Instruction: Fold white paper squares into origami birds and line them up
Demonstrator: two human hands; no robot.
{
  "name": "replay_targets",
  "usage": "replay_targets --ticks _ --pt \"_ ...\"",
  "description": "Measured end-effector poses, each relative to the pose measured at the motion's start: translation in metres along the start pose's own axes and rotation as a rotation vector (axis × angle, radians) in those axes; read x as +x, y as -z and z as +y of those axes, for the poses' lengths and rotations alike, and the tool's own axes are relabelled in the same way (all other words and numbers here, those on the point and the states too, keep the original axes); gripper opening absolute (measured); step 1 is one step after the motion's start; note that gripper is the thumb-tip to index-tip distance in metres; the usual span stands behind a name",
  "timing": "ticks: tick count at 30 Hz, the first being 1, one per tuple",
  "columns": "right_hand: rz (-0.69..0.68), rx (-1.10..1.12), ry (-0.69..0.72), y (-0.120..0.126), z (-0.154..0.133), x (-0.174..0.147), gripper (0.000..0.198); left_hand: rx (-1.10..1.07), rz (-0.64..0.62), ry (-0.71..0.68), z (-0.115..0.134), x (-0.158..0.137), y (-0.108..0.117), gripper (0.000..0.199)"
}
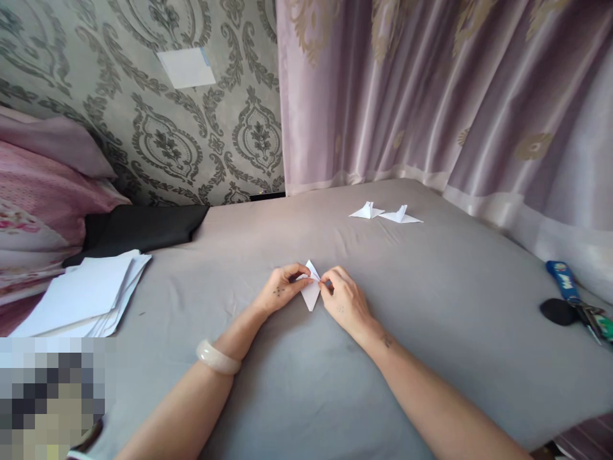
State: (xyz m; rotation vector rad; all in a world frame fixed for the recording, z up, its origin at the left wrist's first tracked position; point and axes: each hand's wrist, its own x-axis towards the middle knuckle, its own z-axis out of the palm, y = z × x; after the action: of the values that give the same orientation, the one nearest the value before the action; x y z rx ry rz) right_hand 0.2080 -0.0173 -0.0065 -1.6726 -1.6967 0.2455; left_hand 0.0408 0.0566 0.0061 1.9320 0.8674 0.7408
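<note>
A small piece of folded white paper [311, 298], roughly diamond-shaped with a point towards me, lies on the grey cloth surface between my hands. My left hand [282, 287] grips its left side, thumb across the paper and fingers curled. On the right edge, the thumb and forefinger of my right hand [345, 297] pinch the paper. Fingers cover part of the upper folds. Farther back stand two folded white paper figures [368, 210], side by side, with flat wings and raised middles.
A stack of white paper sheets [81, 291] lies at the left, before a black folded item [143, 230]. Keys with a blue tag [562, 280] and a black oval fob [559, 312] lie at the right edge. A purple curtain [383, 96] hangs behind.
</note>
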Motion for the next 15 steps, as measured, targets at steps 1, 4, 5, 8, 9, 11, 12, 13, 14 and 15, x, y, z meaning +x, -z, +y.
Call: replay_targets --ticks 1,4,5,8,9,11,12,13,14,15 --pt "0.004 0.018 0.004 0.001 -0.001 0.001 0.007 0.008 0.002 0.005 -0.001 0.000 0.000 0.021" --pt "0.009 0.082 0.027 0.002 -0.006 0.002 0.009 0.034 -0.026 0.006 -0.005 0.002 -0.001 0.023" --pt "0.009 0.104 0.038 0.003 -0.008 0.002 0.009 0.037 -0.034 0.003 -0.007 0.002 -0.001 0.023" --pt "0.013 0.157 0.067 0.003 -0.012 0.004 0.010 0.032 -0.038 -0.005 -0.009 0.003 -0.002 0.023" --pt "0.018 0.169 0.070 0.003 -0.013 0.005 0.010 0.029 -0.037 -0.006 -0.010 0.003 -0.002 0.022" --pt "0.034 0.180 0.063 0.002 -0.014 0.007 0.009 0.021 -0.039 -0.009 -0.009 0.003 -0.002 0.021" --pt "0.043 0.183 0.057 0.002 -0.015 0.008 0.009 0.018 -0.042 -0.012 -0.009 0.003 -0.002 0.020" --pt "0.051 0.184 0.050 0.001 -0.016 0.009 0.010 0.016 -0.045 -0.016 -0.008 0.003 -0.002 0.020" --pt "0.058 0.184 0.045 0.001 -0.016 0.009 0.010 0.014 -0.048 -0.023 -0.007 0.003 -0.002 0.019" --pt "0.064 0.184 0.040 0.001 -0.016 0.010 0.011 0.012 -0.049 -0.037 -0.005 0.003 -0.002 0.018"
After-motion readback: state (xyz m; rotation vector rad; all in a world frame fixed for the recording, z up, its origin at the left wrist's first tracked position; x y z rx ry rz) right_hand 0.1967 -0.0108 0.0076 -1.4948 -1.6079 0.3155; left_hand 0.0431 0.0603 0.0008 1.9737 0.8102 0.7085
